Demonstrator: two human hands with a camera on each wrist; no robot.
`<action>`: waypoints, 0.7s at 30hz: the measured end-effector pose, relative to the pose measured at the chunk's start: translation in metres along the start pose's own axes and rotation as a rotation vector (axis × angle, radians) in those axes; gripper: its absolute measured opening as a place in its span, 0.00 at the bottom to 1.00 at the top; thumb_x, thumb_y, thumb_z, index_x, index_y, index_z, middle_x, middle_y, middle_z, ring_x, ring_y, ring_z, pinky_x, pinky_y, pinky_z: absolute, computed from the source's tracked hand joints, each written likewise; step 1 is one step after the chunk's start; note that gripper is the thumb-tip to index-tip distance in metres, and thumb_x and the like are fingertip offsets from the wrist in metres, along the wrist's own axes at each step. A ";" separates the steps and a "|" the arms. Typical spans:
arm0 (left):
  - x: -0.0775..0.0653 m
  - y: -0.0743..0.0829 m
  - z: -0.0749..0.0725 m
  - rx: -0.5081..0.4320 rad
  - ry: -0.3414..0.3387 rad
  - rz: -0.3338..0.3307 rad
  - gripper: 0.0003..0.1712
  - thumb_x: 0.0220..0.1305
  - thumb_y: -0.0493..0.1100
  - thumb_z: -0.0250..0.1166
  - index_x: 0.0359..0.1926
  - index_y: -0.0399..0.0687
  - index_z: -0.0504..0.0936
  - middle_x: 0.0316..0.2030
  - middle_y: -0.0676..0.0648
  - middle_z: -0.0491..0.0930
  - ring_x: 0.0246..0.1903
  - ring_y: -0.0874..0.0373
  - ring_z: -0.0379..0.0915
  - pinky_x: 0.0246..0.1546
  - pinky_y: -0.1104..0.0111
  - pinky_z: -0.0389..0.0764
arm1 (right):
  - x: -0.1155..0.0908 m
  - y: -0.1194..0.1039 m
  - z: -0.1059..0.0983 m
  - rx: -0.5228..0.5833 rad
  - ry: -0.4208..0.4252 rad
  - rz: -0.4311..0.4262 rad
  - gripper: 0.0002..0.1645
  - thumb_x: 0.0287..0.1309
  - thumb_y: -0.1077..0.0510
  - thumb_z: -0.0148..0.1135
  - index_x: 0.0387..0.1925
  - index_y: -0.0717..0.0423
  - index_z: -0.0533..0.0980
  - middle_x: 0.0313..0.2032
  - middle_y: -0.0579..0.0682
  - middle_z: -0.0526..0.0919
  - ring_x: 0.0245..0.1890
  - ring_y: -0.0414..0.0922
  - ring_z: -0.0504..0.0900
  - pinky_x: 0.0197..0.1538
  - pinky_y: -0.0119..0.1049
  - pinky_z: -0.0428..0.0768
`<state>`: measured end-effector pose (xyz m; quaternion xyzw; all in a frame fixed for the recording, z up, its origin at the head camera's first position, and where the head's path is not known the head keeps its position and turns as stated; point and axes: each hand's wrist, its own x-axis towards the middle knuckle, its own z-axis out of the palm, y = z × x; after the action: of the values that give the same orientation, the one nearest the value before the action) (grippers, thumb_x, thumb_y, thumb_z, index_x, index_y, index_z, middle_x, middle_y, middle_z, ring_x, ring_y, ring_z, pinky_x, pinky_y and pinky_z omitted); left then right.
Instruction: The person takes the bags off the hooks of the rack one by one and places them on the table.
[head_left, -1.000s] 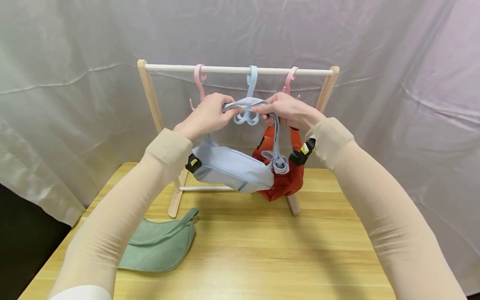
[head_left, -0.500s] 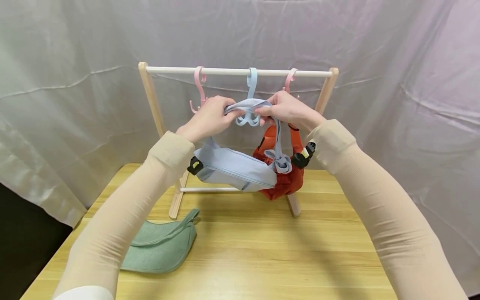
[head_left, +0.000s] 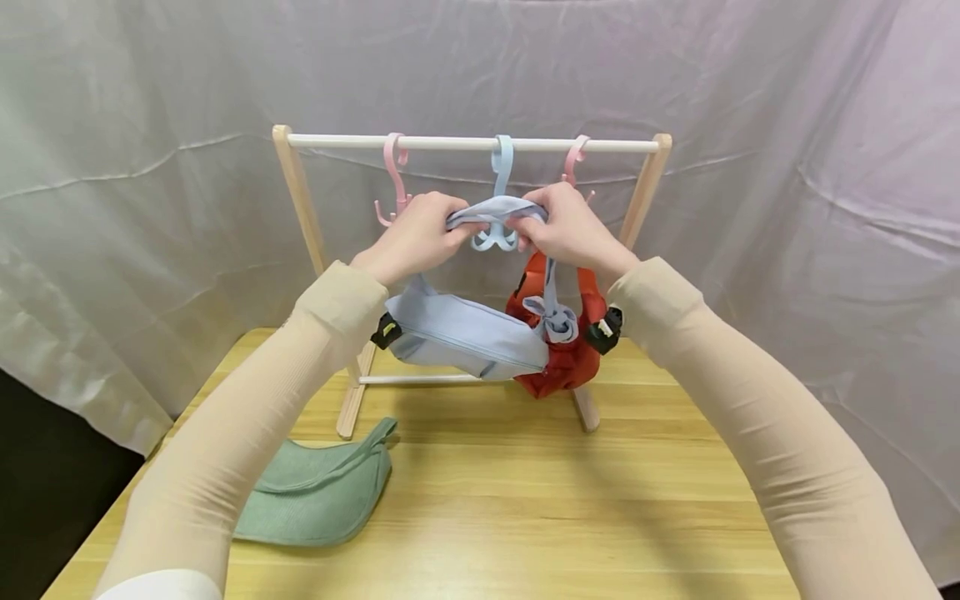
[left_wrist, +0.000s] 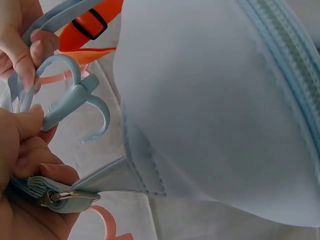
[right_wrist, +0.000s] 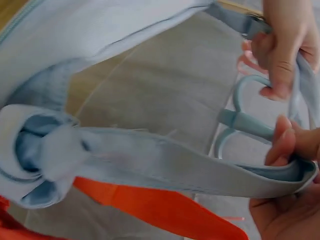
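Note:
My left hand [head_left: 420, 233] and right hand [head_left: 572, 223] each pinch the strap [head_left: 498, 206] of a light blue shoulder bag [head_left: 465, 333]. The bag hangs tilted below them, its zip showing and a knotted bow [right_wrist: 45, 155] at its right end. Between my hands, the strap passes in front of a light blue hook hanger [head_left: 503, 162]. The hanger's curled prongs [left_wrist: 75, 100] show under the strap in the head view; I cannot tell whether the strap touches them. In the left wrist view, a metal buckle [left_wrist: 70, 196] on the strap lies at my left fingers.
A wooden rack with a white rail [head_left: 337, 142] carries pink hooks [head_left: 393, 175] on either side. Behind the blue bag's right end hangs a red bag [head_left: 577, 362]. A green bag [head_left: 322, 500] lies on the wooden table [head_left: 525, 517] at front left.
My right hand and wrist have shifted slightly left and turned, now covering more of the strap's right side. The left hand and the bag stay nearly in place.

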<state>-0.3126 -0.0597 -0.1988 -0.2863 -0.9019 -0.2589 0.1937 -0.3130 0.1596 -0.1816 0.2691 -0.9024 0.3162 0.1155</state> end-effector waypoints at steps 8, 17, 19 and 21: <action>-0.003 -0.001 0.001 -0.058 0.008 0.009 0.12 0.69 0.46 0.65 0.32 0.43 0.83 0.24 0.49 0.74 0.28 0.55 0.68 0.34 0.67 0.67 | -0.008 0.007 0.014 -0.002 0.144 -0.147 0.09 0.67 0.59 0.61 0.32 0.58 0.83 0.22 0.56 0.85 0.18 0.41 0.75 0.26 0.31 0.70; -0.014 -0.003 0.004 -0.213 0.036 -0.019 0.21 0.67 0.45 0.67 0.58 0.45 0.78 0.28 0.47 0.81 0.25 0.57 0.70 0.31 0.68 0.68 | -0.014 0.013 0.021 0.094 0.182 -0.169 0.09 0.68 0.61 0.60 0.39 0.61 0.84 0.23 0.56 0.84 0.17 0.44 0.77 0.23 0.27 0.72; -0.018 -0.004 0.004 -0.220 0.055 -0.011 0.20 0.67 0.45 0.67 0.58 0.46 0.77 0.21 0.50 0.74 0.21 0.59 0.64 0.26 0.69 0.64 | -0.014 0.014 0.022 0.121 0.183 -0.171 0.09 0.68 0.61 0.60 0.38 0.61 0.84 0.23 0.55 0.84 0.18 0.45 0.77 0.23 0.28 0.72; -0.021 -0.006 0.006 -0.230 0.070 -0.003 0.19 0.67 0.45 0.67 0.56 0.46 0.77 0.18 0.52 0.68 0.18 0.60 0.61 0.24 0.70 0.62 | -0.015 0.015 0.024 0.153 0.179 -0.168 0.09 0.68 0.61 0.60 0.38 0.61 0.84 0.22 0.53 0.83 0.17 0.46 0.76 0.23 0.28 0.72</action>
<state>-0.3009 -0.0691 -0.2158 -0.2960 -0.8594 -0.3709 0.1904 -0.3098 0.1605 -0.2137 0.3223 -0.8359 0.3962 0.2009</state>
